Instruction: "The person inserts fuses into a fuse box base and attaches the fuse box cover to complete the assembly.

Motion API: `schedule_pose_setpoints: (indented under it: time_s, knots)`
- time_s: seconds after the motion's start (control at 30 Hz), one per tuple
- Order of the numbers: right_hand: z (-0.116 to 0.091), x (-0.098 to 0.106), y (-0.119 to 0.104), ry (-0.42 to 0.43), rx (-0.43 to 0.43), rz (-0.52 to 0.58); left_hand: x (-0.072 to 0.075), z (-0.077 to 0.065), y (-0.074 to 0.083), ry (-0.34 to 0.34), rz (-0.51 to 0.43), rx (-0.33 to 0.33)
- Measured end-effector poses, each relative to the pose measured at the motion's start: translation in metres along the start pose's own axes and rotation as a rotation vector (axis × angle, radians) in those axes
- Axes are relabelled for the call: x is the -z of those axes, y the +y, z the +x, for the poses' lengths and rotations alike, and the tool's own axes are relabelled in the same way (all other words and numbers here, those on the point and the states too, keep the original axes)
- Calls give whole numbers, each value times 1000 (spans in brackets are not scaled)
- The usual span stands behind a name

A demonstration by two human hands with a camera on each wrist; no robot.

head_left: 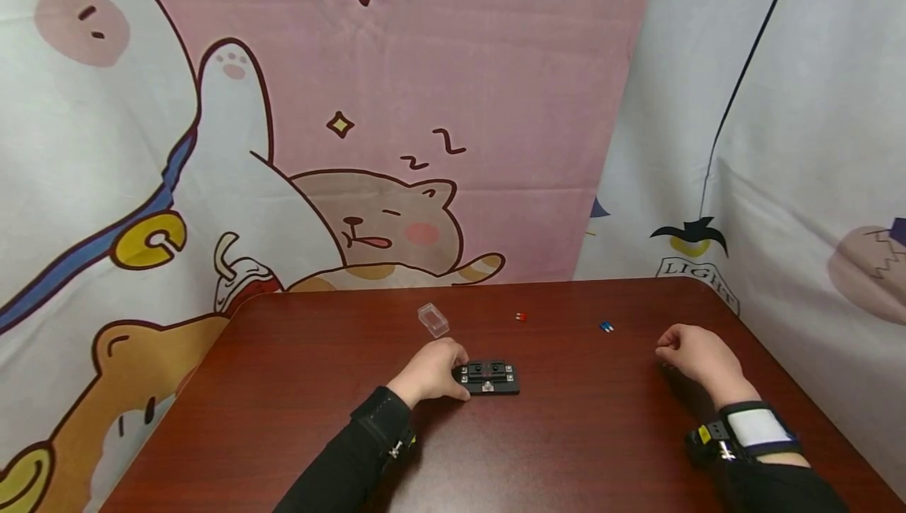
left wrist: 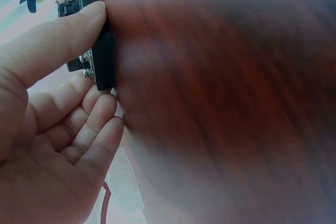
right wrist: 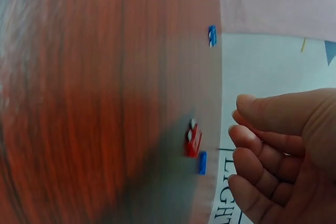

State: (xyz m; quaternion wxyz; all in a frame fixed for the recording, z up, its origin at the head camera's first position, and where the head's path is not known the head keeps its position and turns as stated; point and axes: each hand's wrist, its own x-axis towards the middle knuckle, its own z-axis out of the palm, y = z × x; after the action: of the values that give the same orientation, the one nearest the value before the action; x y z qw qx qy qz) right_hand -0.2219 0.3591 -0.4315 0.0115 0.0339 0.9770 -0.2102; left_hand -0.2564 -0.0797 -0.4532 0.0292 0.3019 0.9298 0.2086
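My left hand (head_left: 433, 370) grips the left end of a black fuse block (head_left: 488, 378) that lies on the table. Two dark raised parts and small metal terminals show on its top. In the left wrist view the thumb (left wrist: 79, 30) lies along one side of the block (left wrist: 105, 59), with the fingertips at its end. Off to the right, my right hand (head_left: 701, 357) hovers over the table, fingers loosely curled and nothing visible between them. Beyond its fingertips in the right wrist view lie a red blade fuse (right wrist: 193, 139) and a blue one (right wrist: 202, 162).
A small clear plastic box (head_left: 433, 320) lies behind my left hand. Farther back on the brown table (head_left: 340, 340) are a red blade fuse (head_left: 521, 316) and a blue blade fuse (head_left: 606, 326). A printed cloth (head_left: 495, 104) hangs behind the table's far edge.
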Motion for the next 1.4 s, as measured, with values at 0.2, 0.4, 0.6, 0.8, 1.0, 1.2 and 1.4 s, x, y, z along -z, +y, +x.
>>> schedule_pose_setpoints:
  time_s: [0.2,0.4,0.6,0.8,1.0,1.2,1.4]
  knots:
    - [-2,2,9,-27,-38,-25,1,0,1,-3,0,4]
    - [-2,2,13,-66,-90,-23,2,-1,2,1,4,2]
    - [0,-1,17,-79,-105,-25,1,0,1,1,0,2]
    - [1,-2,18,-86,-114,-26,0,0,1,1,0,6]
    - [2,-3,17,-86,-119,-31,0,-1,2,3,2,1]
    - [1,-4,15,-85,-114,-35,0,-1,2,4,2,7]
    - [1,-3,12,-90,-110,-59,0,-1,2,6,6,6]
